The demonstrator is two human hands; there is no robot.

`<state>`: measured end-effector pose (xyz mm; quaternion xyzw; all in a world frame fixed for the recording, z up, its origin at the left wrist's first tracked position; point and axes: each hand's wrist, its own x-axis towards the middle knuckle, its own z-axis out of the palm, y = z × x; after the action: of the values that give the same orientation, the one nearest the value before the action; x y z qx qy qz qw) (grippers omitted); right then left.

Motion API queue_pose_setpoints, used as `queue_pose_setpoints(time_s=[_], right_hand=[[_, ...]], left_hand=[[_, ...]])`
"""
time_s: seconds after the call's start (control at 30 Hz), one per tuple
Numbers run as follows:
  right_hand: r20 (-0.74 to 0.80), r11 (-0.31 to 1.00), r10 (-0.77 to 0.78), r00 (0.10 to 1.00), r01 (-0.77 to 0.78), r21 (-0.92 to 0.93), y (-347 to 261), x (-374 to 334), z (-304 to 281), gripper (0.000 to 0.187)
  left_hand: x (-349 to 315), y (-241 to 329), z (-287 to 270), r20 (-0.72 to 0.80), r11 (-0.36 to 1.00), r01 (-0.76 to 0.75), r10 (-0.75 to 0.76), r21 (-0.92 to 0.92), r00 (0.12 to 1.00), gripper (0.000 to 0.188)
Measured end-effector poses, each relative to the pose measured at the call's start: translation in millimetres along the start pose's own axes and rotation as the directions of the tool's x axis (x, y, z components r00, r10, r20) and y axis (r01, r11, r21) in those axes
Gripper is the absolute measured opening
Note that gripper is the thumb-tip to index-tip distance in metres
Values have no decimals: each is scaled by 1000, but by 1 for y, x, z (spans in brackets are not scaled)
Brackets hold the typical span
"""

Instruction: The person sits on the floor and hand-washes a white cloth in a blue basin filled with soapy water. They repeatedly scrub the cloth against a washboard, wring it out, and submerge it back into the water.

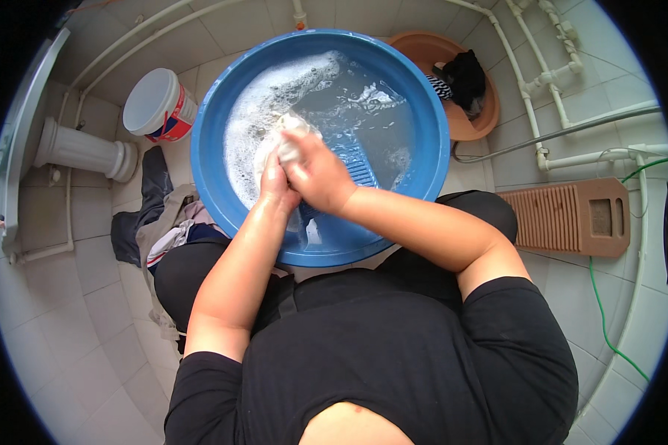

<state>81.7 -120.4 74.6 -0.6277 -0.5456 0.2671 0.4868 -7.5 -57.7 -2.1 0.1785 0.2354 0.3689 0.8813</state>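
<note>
Both my hands are closed around a wet, bunched white cloth [293, 122], held over the soapy water of a large blue basin [439, 111]. My right hand [319, 172] wraps the cloth from the right. Pressed against it from below, my left hand [277, 182] grips the lower end. White suds cover the left part of the water. Just right of my hands, a ridged blue washboard [358, 165] lies partly under water. What kind of cloth it is cannot be made out.
A white bucket [147, 104] and a pile of clothes [172, 215] lie left of the basin. Behind it to the right, an orange-brown basin [490, 122] holds dark laundry [466, 80]. A brown washboard [564, 216] rests at the right, near white wall pipes [553, 159] and a green hose [605, 326].
</note>
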Motion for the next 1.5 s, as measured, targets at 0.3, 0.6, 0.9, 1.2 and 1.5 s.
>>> queue_pose_setpoints(time_s=[0.3, 0.6, 0.9, 1.2, 1.5], right_hand=[[-134, 927, -11, 991, -41, -373, 61, 24, -23, 31], [72, 662, 329, 942, -175, -728, 79, 40, -91, 42], [216, 796, 390, 895, -211, -567, 51, 22, -47, 43], [103, 338, 572, 814, -349, 874, 64, 47, -91, 36], [-72, 856, 130, 989, -149, -495, 84, 38, -77, 54]], left_hand=[[-16, 15, 50, -245, 956, 246, -202, 162, 948, 46], [-8, 73, 51, 164, 446, -357, 414, 821, 895, 60], [-23, 73, 77, 449, 905, -210, 23, 371, 893, 36], [5, 65, -10, -23, -159, 45, 141, 986, 990, 80], [7, 72, 0, 22, -100, -8, 146, 995, 989, 36]])
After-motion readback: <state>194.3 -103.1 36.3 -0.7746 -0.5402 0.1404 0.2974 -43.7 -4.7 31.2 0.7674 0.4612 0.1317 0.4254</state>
